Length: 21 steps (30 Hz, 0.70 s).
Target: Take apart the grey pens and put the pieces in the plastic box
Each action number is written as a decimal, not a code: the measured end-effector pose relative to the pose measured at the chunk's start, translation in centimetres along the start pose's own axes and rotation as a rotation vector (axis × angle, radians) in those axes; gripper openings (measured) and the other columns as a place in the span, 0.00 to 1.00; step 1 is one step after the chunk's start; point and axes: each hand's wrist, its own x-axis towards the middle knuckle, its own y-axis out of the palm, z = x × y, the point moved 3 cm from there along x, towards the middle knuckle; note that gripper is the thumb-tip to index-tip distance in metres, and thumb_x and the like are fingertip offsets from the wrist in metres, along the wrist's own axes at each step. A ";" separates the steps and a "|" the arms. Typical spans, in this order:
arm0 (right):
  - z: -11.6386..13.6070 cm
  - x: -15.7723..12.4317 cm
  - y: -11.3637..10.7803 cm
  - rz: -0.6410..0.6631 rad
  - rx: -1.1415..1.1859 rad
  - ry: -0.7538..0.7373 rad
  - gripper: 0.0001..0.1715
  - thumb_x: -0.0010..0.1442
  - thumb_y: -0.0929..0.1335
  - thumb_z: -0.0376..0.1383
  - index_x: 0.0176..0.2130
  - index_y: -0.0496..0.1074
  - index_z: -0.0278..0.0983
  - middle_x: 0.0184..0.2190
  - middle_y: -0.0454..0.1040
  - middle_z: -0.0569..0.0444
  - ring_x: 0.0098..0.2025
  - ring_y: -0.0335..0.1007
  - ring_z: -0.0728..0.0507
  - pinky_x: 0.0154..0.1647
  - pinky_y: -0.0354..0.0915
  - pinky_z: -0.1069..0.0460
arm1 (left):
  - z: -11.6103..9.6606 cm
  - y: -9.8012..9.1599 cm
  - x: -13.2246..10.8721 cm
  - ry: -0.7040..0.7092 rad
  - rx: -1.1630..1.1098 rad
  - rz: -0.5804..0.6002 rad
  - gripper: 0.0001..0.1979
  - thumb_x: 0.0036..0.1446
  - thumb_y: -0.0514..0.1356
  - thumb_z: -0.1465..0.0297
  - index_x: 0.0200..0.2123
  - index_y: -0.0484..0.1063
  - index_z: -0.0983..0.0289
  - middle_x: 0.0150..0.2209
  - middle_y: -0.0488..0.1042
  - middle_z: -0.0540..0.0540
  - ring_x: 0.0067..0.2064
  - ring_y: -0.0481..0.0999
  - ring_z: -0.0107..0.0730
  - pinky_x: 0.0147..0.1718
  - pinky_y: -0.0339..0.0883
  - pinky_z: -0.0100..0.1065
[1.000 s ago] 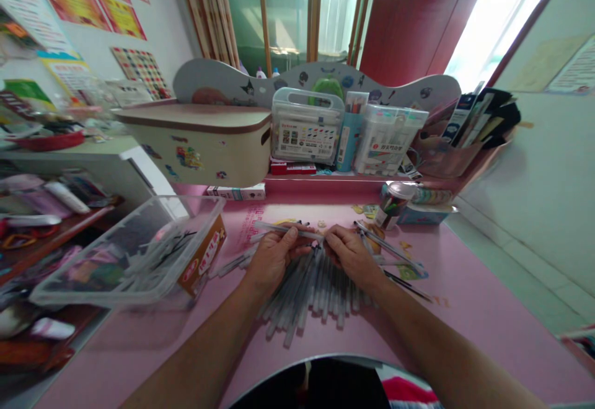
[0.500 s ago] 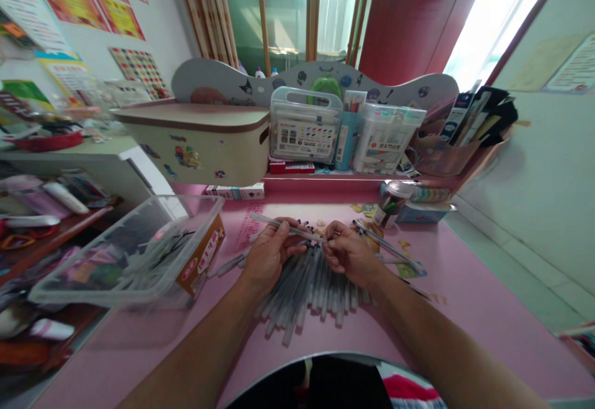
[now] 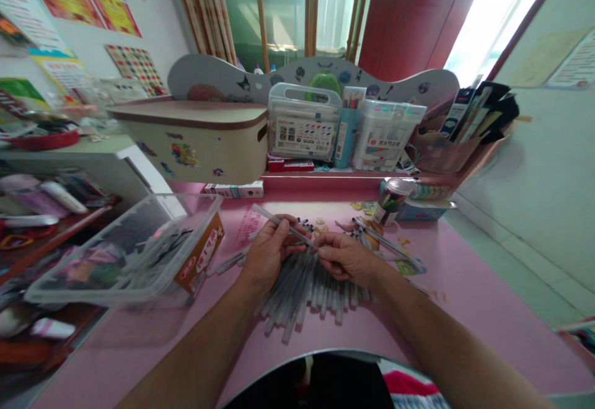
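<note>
My left hand (image 3: 271, 254) is closed around a slim translucent pen (image 3: 266, 213), which slants from upper left down to the right. At the pen's lower right end, the fingers of my right hand (image 3: 343, 256) are pinched together, hiding the tip. Below both hands, a fanned heap of similar translucent pens (image 3: 294, 300) lies on the pink desk, blunt ends toward me. A few loose pens (image 3: 393, 245) lie to the right of my right hand, and other pens (image 3: 229, 263) lie left of my left hand.
A clear plastic bin (image 3: 111, 300) with pens and wrapped items stands at the left. Behind, a shelf carries a lidded cream box (image 3: 199, 149), clear marker cases (image 3: 304, 130) and a pencil holder (image 3: 441, 152). A clear jar (image 3: 393, 201) stands at the desk's back right.
My right hand's fingers have closed in on the pen's lower end and straightened along it. The pen in my left hand now slants more steeply.
</note>
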 end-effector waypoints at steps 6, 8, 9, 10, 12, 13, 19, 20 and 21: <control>-0.3 -0.7 -0.7 0.292 0.051 0.066 0.09 0.51 0.65 0.33 0.36 0.66 0.35 0.11 0.61 0.66 0.09 0.45 0.54 0.09 0.46 0.60 | -1.4 -1.2 0.6 0.159 0.013 -0.185 0.18 0.55 0.63 0.63 0.46 0.62 0.59 0.27 0.74 0.46 0.27 0.77 0.28 0.21 0.67 0.24; -0.5 -0.8 -0.9 0.376 0.069 0.112 0.04 0.48 0.63 0.32 0.30 0.64 0.36 0.10 0.61 0.64 0.08 0.46 0.54 0.07 0.48 0.60 | -1.6 -1.3 0.7 0.194 0.022 -0.213 0.17 0.55 0.63 0.64 0.45 0.61 0.58 0.28 0.73 0.46 0.25 0.76 0.27 0.19 0.65 0.23; -0.6 -0.8 -1.0 0.412 0.063 0.136 0.04 0.47 0.62 0.32 0.28 0.63 0.36 0.10 0.62 0.63 0.08 0.48 0.53 0.06 0.49 0.59 | -1.6 -1.2 0.6 0.207 0.026 -0.215 0.18 0.55 0.62 0.65 0.46 0.60 0.58 0.28 0.73 0.45 0.25 0.76 0.27 0.18 0.64 0.23; -0.7 -0.8 -1.0 0.438 0.045 0.159 0.03 0.46 0.62 0.32 0.27 0.63 0.36 0.10 0.63 0.62 0.07 0.49 0.52 0.06 0.50 0.59 | -1.6 -1.1 0.5 0.216 0.032 -0.211 0.18 0.55 0.62 0.65 0.47 0.60 0.58 0.28 0.72 0.45 0.25 0.76 0.27 0.18 0.63 0.23; -0.7 -0.9 -1.0 0.465 -0.013 0.205 0.04 0.43 0.61 0.31 0.26 0.63 0.36 0.11 0.65 0.59 0.07 0.52 0.51 0.05 0.51 0.59 | -1.7 -0.7 0.3 0.230 0.051 -0.203 0.21 0.56 0.61 0.66 0.51 0.58 0.56 0.28 0.72 0.45 0.24 0.75 0.26 0.18 0.63 0.23; -0.6 -1.0 -0.9 0.467 -0.042 0.227 0.05 0.43 0.61 0.31 0.26 0.64 0.36 0.11 0.66 0.59 0.07 0.53 0.51 0.05 0.51 0.59 | -1.7 -0.6 0.1 0.239 0.065 -0.208 0.23 0.56 0.61 0.67 0.53 0.57 0.56 0.28 0.72 0.45 0.24 0.75 0.26 0.19 0.64 0.24; 0.3 -1.6 -0.9 0.444 -0.123 0.213 0.07 0.51 0.63 0.35 0.24 0.65 0.35 0.13 0.68 0.57 0.08 0.54 0.52 0.05 0.51 0.59 | -2.3 -1.2 0.1 0.351 0.070 -0.297 0.29 0.56 0.61 0.67 0.59 0.53 0.53 0.33 0.75 0.46 0.26 0.77 0.26 0.24 0.69 0.26; 0.3 -1.5 -1.0 0.444 -0.119 0.190 0.11 0.54 0.63 0.37 0.23 0.64 0.34 0.13 0.67 0.57 0.08 0.54 0.53 0.06 0.51 0.59 | -2.4 -1.4 0.2 0.360 0.057 -0.319 0.30 0.56 0.61 0.67 0.59 0.53 0.53 0.33 0.75 0.47 0.26 0.77 0.26 0.24 0.69 0.26; 0.3 -1.5 -1.1 0.440 -0.105 0.157 0.15 0.57 0.64 0.39 0.23 0.64 0.34 0.13 0.66 0.58 0.09 0.53 0.53 0.06 0.50 0.59 | -2.4 -1.6 0.3 0.366 0.047 -0.344 0.29 0.56 0.61 0.68 0.58 0.53 0.53 0.33 0.75 0.47 0.25 0.76 0.25 0.24 0.68 0.25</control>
